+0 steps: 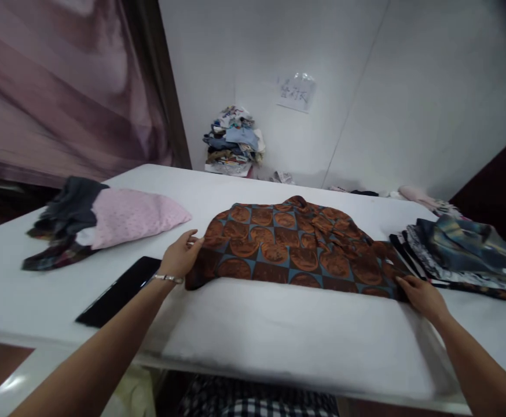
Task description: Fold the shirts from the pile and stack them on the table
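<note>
A brown shirt [279,249] with blue squares and round coppery motifs lies spread on the white table, its collar at the far side and its sleeves out to both sides. At its left edge is my left hand [181,255], fingers closed on the sleeve; a bracelet circles that wrist. My right hand [422,296] pinches the end of the other sleeve, close to the near hem. Both fingertips are partly hidden against the cloth.
On the left lie a black flat object [120,292] and a heap with a pink garment [138,217] and dark clothes. Folded clothes [465,255] are stacked at right. Beyond the table [288,336], a clothes pile [235,142] stands by the wall under a paper sign [296,92].
</note>
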Demonstrator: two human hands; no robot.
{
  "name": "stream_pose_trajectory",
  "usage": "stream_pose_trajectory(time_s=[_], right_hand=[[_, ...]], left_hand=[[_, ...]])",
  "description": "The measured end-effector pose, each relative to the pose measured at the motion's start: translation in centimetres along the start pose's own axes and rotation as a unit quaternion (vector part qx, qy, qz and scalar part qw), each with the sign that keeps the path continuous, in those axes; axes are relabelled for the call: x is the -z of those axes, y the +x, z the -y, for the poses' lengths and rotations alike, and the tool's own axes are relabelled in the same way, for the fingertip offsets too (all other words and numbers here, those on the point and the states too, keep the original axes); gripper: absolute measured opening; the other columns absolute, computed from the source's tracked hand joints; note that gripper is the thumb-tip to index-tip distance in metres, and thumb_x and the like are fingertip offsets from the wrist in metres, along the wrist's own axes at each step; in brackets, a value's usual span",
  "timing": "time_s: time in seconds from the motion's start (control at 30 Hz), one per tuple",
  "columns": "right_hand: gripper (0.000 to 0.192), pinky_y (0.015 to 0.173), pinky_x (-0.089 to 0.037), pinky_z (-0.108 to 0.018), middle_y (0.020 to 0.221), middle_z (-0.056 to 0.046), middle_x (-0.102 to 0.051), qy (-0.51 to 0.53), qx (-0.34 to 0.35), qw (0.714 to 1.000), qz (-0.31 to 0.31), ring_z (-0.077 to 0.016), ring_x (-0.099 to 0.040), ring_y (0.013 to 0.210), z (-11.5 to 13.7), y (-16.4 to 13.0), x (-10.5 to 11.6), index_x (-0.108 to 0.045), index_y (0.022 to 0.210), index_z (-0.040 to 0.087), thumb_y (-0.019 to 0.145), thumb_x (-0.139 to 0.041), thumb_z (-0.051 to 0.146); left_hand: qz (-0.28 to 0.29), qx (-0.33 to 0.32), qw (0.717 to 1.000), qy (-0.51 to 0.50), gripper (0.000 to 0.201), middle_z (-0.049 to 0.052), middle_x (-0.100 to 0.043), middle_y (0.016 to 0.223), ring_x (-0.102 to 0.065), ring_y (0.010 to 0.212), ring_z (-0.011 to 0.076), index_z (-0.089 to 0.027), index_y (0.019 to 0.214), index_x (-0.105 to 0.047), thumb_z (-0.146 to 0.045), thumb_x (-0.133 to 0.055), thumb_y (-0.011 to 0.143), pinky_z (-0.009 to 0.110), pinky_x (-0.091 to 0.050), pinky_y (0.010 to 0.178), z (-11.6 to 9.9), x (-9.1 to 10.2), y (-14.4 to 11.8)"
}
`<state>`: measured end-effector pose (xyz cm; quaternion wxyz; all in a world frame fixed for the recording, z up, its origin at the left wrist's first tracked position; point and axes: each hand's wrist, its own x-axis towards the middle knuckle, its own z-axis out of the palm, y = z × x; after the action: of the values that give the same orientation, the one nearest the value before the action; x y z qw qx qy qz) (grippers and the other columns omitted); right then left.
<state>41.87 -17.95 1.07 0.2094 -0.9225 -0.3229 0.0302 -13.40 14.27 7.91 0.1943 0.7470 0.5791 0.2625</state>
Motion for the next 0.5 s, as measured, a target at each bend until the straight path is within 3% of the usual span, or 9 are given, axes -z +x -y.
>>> stream_pose_trajectory(time_s=[0.17,0.27,0.37,0.43,0.5], right_hand=[[0.025,0.057,-0.038,-0.046,0.060,-0.013,-0.061,0.023,-0.046,0.998,-0.023,-0.0308,-0.056,0.053,-0.6,0.8,-0.5,-0.061,0.051,0.029,0.063,-0.060,0.050],[0.026,0.056,-0.037,-0.048,0.057,-0.014,-0.059,0.023,-0.059,0.997,-0.046,-0.0302,-0.054,0.050,-0.5,0.9,-0.7,-0.059,0.048,0.030,0.063,-0.061,0.050],[0.032,0.059,-0.042,-0.047,0.063,-0.013,-0.062,-0.020,-0.048,0.998,-0.031,-0.0307,-0.057,0.055,-0.2,0.7,-0.5,-0.062,0.057,0.028,0.069,-0.052,0.055],[0.039,0.061,-0.045,-0.045,0.071,-0.014,-0.065,-0.055,-0.045,0.997,-0.004,-0.0319,-0.061,0.062,-0.1,0.6,-0.4,-0.064,0.066,0.024,0.074,-0.044,0.056],[0.044,0.060,-0.046,-0.043,0.075,-0.016,-0.067,-0.070,-0.033,0.997,0.006,-0.0324,-0.063,0.065,-0.3,0.5,-0.3,-0.066,0.071,0.022,0.077,-0.040,0.057]], left_hand=[[0.005,-0.003,0.999,0.049,0.076,0.016,-0.063,0.119,-0.064,0.097,0.0253,-0.011,0.138,-0.038,-0.059,-0.050,0.080,0.035,-0.050,0.079,1.4,-0.1,-5.2],[0.021,-0.039,0.990,0.134,0.061,0.018,-0.065,0.114,-0.061,0.104,0.0306,-0.009,0.130,-0.048,-0.044,-0.055,0.079,0.040,-0.047,0.086,1.4,-0.9,-6.8],[0.042,-0.046,0.989,0.133,0.032,0.011,-0.070,0.104,-0.063,0.099,0.0264,-0.017,0.107,-0.063,-0.023,-0.047,0.080,0.036,-0.047,0.085,1.2,-1.1,-6.2],[0.027,-0.030,0.994,0.099,0.032,0.007,-0.070,0.104,-0.064,0.096,0.0219,-0.019,0.102,-0.064,-0.017,-0.044,0.078,0.031,-0.049,0.084,1.2,-0.4,-5.0],[-0.022,-0.029,0.997,0.075,0.036,0.006,-0.068,0.109,-0.064,0.098,0.0199,-0.019,0.106,-0.063,-0.014,-0.044,0.076,0.028,-0.048,0.087,1.6,0.9,-3.8]])
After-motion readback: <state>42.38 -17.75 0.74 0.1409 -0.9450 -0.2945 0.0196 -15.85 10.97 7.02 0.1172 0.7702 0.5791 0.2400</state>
